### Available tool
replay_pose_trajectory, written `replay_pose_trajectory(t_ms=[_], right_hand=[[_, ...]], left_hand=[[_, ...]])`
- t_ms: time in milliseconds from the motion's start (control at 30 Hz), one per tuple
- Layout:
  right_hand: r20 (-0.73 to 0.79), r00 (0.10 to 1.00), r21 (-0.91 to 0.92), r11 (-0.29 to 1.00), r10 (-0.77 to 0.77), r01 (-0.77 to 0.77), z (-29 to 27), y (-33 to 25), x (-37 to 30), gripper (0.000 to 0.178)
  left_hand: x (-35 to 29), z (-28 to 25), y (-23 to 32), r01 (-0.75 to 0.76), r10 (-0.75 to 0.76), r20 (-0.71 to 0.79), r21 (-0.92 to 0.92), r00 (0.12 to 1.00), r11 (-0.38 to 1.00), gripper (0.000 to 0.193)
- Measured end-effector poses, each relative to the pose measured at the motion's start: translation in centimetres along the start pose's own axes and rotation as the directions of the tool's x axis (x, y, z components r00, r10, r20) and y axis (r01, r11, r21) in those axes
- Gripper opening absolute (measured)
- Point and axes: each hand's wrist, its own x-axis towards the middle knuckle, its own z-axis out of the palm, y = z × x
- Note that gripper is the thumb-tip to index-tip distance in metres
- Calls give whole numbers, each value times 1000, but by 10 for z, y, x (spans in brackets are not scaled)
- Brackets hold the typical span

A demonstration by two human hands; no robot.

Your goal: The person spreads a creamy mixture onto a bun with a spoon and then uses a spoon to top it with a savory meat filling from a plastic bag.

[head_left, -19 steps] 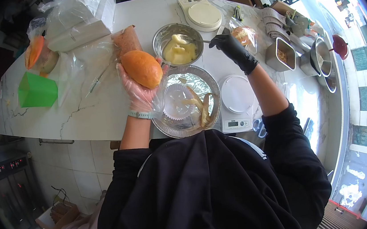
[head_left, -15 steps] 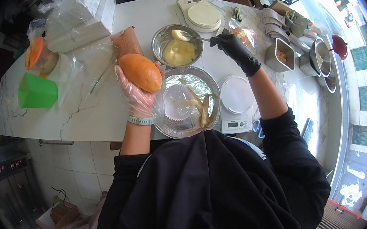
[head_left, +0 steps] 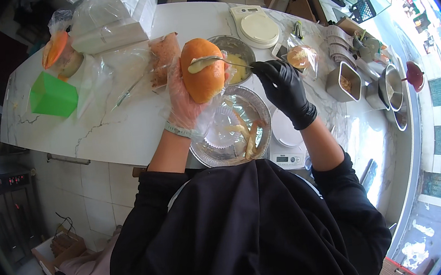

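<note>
An oval golden-brown bun (head_left: 203,85) rests in my left hand (head_left: 183,101), which wears a clear plastic glove and curls round it. My right hand (head_left: 284,89), in a black glove, pinches the handle of a metal spoon (head_left: 234,63). The spoon's bowl lies against the top of the bun, and pale yellow cream (head_left: 198,65) shows there. Behind the bun stands a metal bowl (head_left: 248,53) with yellow cream inside, partly hidden by my hands. Below my hands sits a round foil tray (head_left: 259,101) with a paper cup liner (head_left: 223,132) and some peeled strips in it.
White kitchen scales (head_left: 258,29) stand at the back, another scale (head_left: 290,159) right of the tray. A bagged bun (head_left: 300,56) and metal containers (head_left: 344,82) lie right. Left are a green container (head_left: 53,95), a bag of brown filling (head_left: 163,55) and white boxes (head_left: 112,28).
My right hand has brought the cream-loaded spoon from over the bowl left to the bun. My left hand has moved the bun slightly right and turned it more upright.
</note>
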Motion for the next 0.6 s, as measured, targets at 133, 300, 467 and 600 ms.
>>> replay_pose_trajectory(t_ms=[133,300,467,600], right_hand=[[-28,998,-161,985,-62,56,-2,1,-4,32],[-90,909,299,882,407,-365,-12,-3,7,12],[267,890,345,825,371,-448,-9,5,8,19],[152,894,258,856,422,-448,-8,27,24,17]], left_hand=[[-1,3,-4,16,-18,62,36,998,999,59],[-3,-6,1,21,-24,42,89,999,996,56],[0,-3,-3,-9,16,-49,152,999,988,51],[0,-7,0,89,-93,11,203,996,975,49]])
